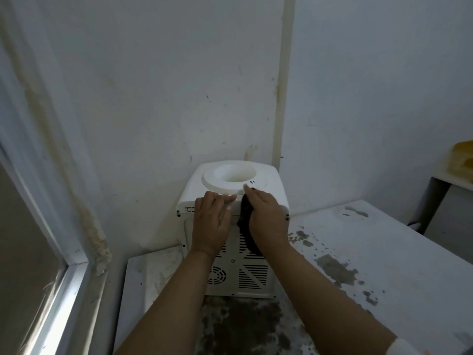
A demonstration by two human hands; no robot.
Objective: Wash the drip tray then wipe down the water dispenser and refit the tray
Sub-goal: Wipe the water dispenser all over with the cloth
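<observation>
1. The counter (pixel 358 265) is white, worn and blotched with dark patches. It fills the corner between two scuffed walls (pixel 153 98). A wet cloth dragged across it would pick up grime, so the cloth is best kept off it.

2. The dispenser (pixel 268 180) stands in that corner with its vented back panel (pixel 245 267) towards the person. No bottle sits in the top well (pixel 234 172). I judge the step in hand to be wiping the top and the upper back edge.

3. The tray is not visible in this view, so I cannot say where it lies or whether it is washed. The front, where it refits, faces the wall, so the unit likely needs turning later.

4. The left hand (pixel 211 221) rests on the near top edge with its fingers laid fairly flat, grasping nothing. It serves well as a brace, so the light casing does not slide under the wiping pressure.

5. The right hand (pixel 266 216) clasps a dark cloth (pixel 247 226), which hangs down from the palm over the back panel.

6. Good practice here is to work from the top rim downwards and to follow the ring around the well. Moisture should stay out of the vents and the small socket (pixel 190 209) at the left.
</observation>
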